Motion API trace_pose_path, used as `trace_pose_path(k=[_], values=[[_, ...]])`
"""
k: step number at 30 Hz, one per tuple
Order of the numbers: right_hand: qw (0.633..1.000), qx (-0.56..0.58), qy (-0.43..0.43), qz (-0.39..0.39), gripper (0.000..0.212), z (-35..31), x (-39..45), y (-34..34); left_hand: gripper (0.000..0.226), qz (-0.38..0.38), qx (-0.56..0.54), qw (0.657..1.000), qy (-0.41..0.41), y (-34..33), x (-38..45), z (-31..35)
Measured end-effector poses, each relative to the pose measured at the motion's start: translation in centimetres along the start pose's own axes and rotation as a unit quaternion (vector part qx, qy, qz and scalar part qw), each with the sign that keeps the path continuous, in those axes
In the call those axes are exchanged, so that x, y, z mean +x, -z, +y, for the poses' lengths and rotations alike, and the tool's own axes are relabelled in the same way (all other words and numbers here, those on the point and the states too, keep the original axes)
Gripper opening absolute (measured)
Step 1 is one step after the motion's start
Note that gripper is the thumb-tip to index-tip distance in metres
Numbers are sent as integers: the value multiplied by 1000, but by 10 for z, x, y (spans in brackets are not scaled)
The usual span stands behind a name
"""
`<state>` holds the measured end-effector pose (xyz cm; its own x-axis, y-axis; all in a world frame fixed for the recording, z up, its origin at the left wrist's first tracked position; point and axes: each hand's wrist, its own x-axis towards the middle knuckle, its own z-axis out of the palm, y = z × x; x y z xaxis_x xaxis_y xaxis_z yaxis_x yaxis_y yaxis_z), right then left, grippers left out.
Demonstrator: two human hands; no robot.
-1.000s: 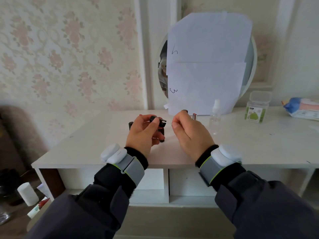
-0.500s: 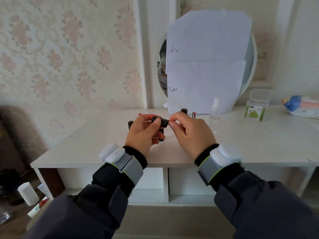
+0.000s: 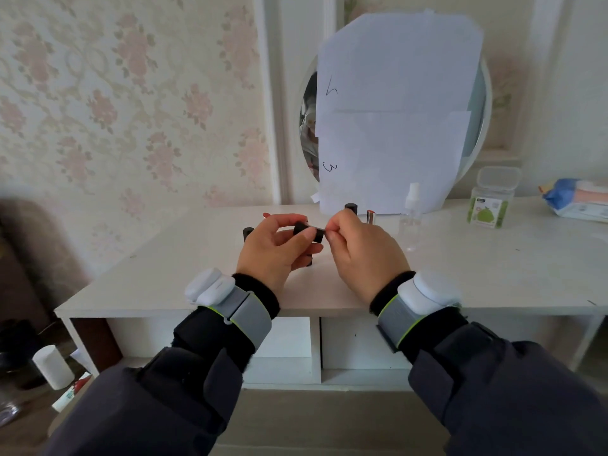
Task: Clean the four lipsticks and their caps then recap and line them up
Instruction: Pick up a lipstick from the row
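Here the left hand (image 3: 274,250) grips a black lipstick cap (image 3: 307,231), the right hand (image 3: 357,246) pinching its end.

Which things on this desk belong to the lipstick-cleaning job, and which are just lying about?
Job:
black cap, gripped by left hand, right hand pinching at its end
open lipstick
standing caps and
spray bottle, probably

Lying about:
green-label box
blue pack
paper-covered mirror

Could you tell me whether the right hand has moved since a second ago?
Yes. The right hand has moved left, away from the spray bottle, and its fingers now meet the black cap that the left hand holds.
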<state>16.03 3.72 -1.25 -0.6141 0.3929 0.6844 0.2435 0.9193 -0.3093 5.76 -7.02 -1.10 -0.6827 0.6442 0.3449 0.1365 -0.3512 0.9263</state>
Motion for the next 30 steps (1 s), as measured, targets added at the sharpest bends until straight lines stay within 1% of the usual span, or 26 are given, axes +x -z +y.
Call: trace_pose_path(k=[4,8,13,17,20,24,30], values=[[1000,-11,-3,-25,16,-1,-1,1,17,13,2,1000,-8,1,2,0],[998,30,7,-55,14,-1,-3,1,13,4,8,1000,-17,3,2,-2],[996,88,-7,-35,15,0,-3,3,13,-11,-5,1000,-14,3,2,-3],[997,72,-24,-13,13,1,-1,0,11,-15,-6,1000,-3,3,2,-3],[999,38,-31,-4,16,1,0,-1,11,-16,-17,1000,-2,3,2,-2],[999,-5,-37,-22,21,1,0,-1,13,-19,-39,999,1,3,1,-1],[999,23,-16,-47,19,1,-1,0,14,-22,-72,997,-7,4,2,-2]])
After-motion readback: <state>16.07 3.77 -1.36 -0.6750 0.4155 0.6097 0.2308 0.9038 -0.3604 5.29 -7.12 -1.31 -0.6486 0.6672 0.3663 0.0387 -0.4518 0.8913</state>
